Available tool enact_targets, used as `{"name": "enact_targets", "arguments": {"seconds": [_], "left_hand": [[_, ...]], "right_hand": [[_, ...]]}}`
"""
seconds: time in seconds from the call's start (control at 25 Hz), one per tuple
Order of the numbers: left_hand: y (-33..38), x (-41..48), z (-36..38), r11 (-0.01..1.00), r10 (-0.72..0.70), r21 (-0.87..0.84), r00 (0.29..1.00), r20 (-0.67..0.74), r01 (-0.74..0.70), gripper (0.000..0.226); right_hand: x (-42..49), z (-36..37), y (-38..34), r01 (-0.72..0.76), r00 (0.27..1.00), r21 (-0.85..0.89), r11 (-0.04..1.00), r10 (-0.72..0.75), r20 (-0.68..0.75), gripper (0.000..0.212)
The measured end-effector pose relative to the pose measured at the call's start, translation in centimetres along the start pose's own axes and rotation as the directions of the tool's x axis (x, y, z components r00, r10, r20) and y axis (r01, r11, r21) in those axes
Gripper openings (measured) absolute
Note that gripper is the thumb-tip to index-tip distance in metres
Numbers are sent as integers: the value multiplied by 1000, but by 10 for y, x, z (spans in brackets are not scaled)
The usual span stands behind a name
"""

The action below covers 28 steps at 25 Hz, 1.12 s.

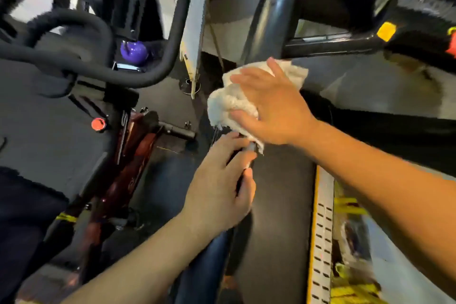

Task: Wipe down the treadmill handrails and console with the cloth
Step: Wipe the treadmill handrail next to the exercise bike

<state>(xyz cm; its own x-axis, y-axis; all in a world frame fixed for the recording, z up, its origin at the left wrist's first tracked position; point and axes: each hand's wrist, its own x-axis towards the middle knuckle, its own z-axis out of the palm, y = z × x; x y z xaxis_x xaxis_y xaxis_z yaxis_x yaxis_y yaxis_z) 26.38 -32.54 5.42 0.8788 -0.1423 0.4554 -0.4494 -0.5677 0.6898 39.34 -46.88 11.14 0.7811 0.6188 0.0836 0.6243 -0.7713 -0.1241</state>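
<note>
A white fluffy cloth (229, 99) is bunched over the upper part of the treadmill's dark left handrail (209, 256). My right hand (269, 106) lies flat on the cloth, fingers spread, pressing it against the rail. Just below it, my left hand (222, 187) is wrapped around the same handrail, fingers curled over the bar. The rail between the two hands is mostly hidden. The treadmill's dark upright post (274, 15) rises behind the cloth, and the console edge (404, 15) with a yellow button (386, 31) shows at the top right.
A red exercise bike frame (128, 153) with black padded handlebars (103, 57) stands close on the left. The black treadmill belt (276, 217) runs below, with a grey and yellow side rail (322, 234) on the right. A purple kettlebell (134, 50) sits on the floor behind.
</note>
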Motion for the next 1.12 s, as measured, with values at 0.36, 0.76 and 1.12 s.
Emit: {"name": "enact_targets", "arguments": {"seconds": [0.36, 0.76, 1.12], "left_hand": [[13, -21, -3, 989, -105, 109, 994, 6, 104, 40], [17, -24, 12, 888, -460, 164, 849, 261, 431, 111], [25, -19, -14, 881, -454, 59, 805, 383, 469, 77]], "right_hand": [[64, 13, -55, 332, 782, -298, 895, -84, 618, 69], [125, 42, -53, 482, 441, -442, 756, 226, 868, 69], [147, 55, -40, 446, 418, -572, 688, 405, 813, 69]]}}
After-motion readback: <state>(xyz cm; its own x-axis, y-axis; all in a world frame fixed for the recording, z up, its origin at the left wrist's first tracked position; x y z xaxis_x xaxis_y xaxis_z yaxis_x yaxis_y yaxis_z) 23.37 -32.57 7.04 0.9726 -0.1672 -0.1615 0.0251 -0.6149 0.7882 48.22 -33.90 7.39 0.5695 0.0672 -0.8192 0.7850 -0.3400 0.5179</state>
